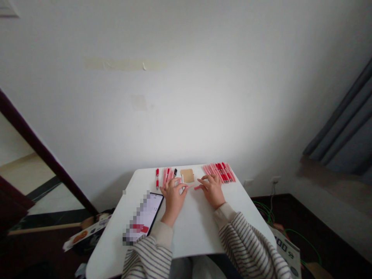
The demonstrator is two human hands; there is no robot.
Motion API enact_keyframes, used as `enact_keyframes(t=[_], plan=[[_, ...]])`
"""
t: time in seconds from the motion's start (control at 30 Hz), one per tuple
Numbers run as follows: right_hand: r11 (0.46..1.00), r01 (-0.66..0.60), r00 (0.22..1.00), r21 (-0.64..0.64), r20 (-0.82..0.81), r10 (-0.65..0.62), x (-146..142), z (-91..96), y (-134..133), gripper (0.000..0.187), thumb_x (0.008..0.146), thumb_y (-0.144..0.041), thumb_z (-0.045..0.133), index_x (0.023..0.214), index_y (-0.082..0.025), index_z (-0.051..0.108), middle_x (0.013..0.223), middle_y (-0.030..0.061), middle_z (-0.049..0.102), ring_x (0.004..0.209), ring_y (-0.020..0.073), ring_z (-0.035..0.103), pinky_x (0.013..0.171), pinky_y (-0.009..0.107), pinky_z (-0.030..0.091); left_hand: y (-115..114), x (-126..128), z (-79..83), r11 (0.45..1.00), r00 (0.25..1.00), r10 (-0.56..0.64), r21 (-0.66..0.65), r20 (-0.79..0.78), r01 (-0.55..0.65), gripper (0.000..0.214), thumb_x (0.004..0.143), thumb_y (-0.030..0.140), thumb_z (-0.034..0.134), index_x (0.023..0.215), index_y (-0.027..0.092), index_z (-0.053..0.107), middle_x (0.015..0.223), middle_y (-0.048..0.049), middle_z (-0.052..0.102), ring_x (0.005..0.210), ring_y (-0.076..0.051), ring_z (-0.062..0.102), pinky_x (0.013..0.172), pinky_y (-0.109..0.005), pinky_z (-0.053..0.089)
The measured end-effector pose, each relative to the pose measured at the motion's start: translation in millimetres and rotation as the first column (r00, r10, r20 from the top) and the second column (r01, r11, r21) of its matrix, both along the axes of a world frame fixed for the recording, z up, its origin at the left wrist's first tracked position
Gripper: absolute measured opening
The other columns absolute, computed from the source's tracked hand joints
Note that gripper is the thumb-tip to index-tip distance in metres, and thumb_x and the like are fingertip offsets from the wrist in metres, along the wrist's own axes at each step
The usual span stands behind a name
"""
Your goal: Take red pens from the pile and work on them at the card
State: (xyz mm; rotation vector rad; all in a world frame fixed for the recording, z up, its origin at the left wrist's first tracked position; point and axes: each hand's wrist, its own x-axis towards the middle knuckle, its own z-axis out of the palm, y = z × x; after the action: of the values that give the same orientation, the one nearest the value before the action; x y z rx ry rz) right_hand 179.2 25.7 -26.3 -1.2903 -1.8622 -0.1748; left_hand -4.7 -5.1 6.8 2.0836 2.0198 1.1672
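My left hand [174, 197] is closed, thumb and forefinger pinching a thin pale-pink pen part [190, 186]. Facing it across a small gap, my right hand [213, 190] has its fingertips closed on a short pink pen piece [198, 188]. Both hands are low over the white table [200, 228]. Just beyond them lies a tan square pad [188, 175], with a thin white stick [182, 178] along its left side. Beyond my left hand are several pink pens [166, 174], a black-ended pen [175, 172] and a separate red pen [157, 178]. The fingers partly hide the small parts.
A row of several red and pink pens [220, 172] lies at the table's back right. A phone [147, 215] rests left of my left forearm. The wall [186, 116] rises behind the table. Green cables [264, 211] lie on the floor to the right.
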Motion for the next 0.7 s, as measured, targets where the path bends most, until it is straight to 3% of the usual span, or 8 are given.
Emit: enact_keyframes(t=[0.2, 0.5, 0.7], plan=[[1.0, -0.023, 0.996, -0.014, 0.084, 0.024, -0.4, -4.7, 1.5, 0.008, 0.081, -0.028, 0.073, 0.086, -0.033, 0.076, 0.105, 0.0027, 0.067, 0.11, 0.0269, 0.043, 0.098, 0.048, 0.029, 1.0, -1.5, -3.0, 0.999, 0.999, 0.035, 0.008, 0.0, -0.035, 0.007, 0.078, 0.033, 0.068, 0.08, 0.032, 0.075, 0.12, -0.0023, 0.064, 0.122, -0.028, 0.047, 0.108, -0.062, 0.022], [0.997, -0.065, 0.997, 0.038, -0.041, 0.067, 0.2, 1.8, 4.0, 0.01, 0.086, -0.024, 0.067, 0.093, -0.027, 0.073, 0.088, 0.0027, 0.069, 0.101, 0.0244, 0.048, 0.091, 0.04, 0.035, 0.7, -0.9, -2.9, 0.999, 0.999, 0.034, 0.006, -0.011, -0.034, 0.008, 0.079, 0.033, 0.067, 0.082, 0.033, 0.075, 0.12, -0.0033, 0.064, 0.122, -0.029, 0.046, 0.107, -0.066, 0.021], [0.997, -0.061, 0.998, 0.052, -0.015, 0.062, -1.5, 4.9, 0.2, 0.011, 0.086, -0.025, 0.067, 0.095, -0.029, 0.073, 0.088, 0.0031, 0.069, 0.101, 0.0247, 0.047, 0.092, 0.042, 0.033, 0.2, -0.2, -1.6, 1.0, 1.0, 0.01, -0.011, -0.017, -0.011, 0.008, 0.077, 0.035, 0.069, 0.083, 0.034, 0.076, 0.121, -0.003, 0.063, 0.123, -0.029, 0.046, 0.107, -0.067, 0.018]])
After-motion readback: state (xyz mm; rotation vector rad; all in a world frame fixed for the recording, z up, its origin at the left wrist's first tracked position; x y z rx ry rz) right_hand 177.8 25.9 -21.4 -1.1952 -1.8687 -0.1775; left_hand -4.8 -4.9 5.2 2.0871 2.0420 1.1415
